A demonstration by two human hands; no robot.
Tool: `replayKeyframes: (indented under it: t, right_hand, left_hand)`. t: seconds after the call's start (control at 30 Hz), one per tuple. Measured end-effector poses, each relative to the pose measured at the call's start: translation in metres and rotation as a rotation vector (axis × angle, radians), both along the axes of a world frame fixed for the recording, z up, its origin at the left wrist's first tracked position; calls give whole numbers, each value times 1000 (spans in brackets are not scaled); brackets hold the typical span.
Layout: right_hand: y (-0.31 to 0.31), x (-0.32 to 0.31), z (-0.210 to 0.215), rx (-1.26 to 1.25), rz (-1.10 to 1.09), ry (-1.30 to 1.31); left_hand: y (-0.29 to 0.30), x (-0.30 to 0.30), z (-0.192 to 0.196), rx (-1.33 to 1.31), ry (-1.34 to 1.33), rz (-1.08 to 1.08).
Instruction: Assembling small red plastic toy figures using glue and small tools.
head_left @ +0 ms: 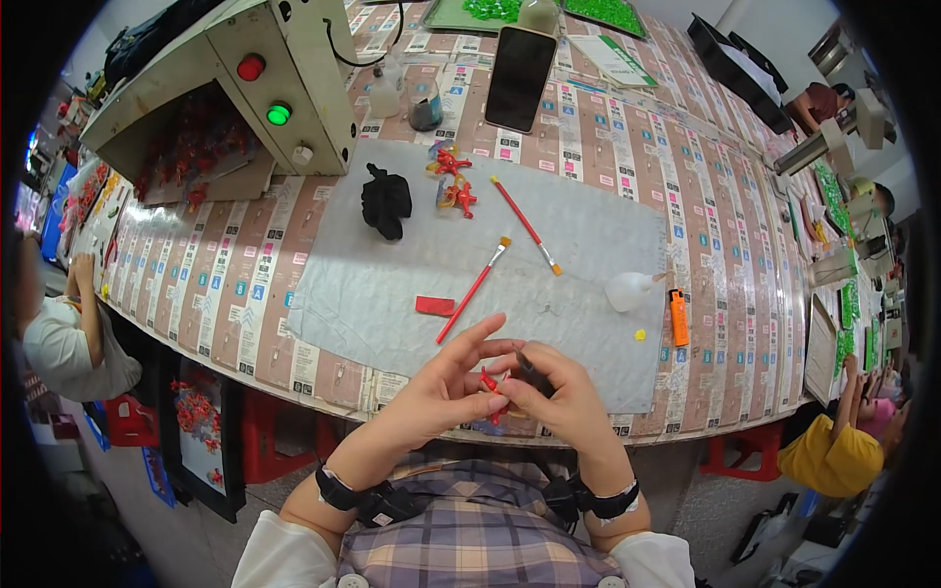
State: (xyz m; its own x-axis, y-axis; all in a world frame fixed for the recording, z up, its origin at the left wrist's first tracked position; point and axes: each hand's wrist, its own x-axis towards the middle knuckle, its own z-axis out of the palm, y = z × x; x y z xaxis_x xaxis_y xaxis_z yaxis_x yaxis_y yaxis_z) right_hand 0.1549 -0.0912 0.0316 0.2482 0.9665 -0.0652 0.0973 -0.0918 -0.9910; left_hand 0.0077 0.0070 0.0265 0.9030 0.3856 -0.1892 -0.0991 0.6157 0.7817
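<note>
Close to my body at the table's near edge, my left hand [453, 380] pinches a small red plastic figure [492, 394], its upper fingers curled loosely over it. My right hand [567, 400] meets it from the other side, with a dark slim tool [532, 372] between its fingers; its tip is hidden. Ahead on the grey cloth [578, 323] lie a red-handled brush [475, 289], a second red brush [527, 227], a small red block [435, 306] and a black crumpled cloth [386, 202]. Two red figures with clear and yellow parts [457, 196] lie beyond.
At the left back stands a metal box [323, 98] with red and green buttons and red figures inside. A phone [520, 78], a dark glass jar [426, 113] and a clear bottle [385, 93] stand behind. Right are a white squeeze bottle [632, 291] and an orange lighter [678, 318]. Other people sit both sides.
</note>
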Motion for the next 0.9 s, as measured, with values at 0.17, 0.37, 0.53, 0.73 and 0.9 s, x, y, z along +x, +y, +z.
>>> replayKeyframes:
  t: [0.17, 0.37, 0.53, 0.73, 0.9]
  right_hand:
    - [-2, 1, 10, -185, 73, 224]
    - [-1, -4, 9, -182, 42, 145]
    - [-1, -3, 4, -237, 12, 121]
    - [0, -8, 6, -177, -79, 68]
    - [-1, -6, 10, -156, -63, -73]
  left_hand:
    - [4, -6, -1, 15, 78, -109]
    - [2, -7, -6, -2, 43, -126]
    - [2, -7, -6, -9, 74, -111]
    - [2, -5, -3, 89, 69, -51]
    - [3, -6, -3, 84, 17, -55]
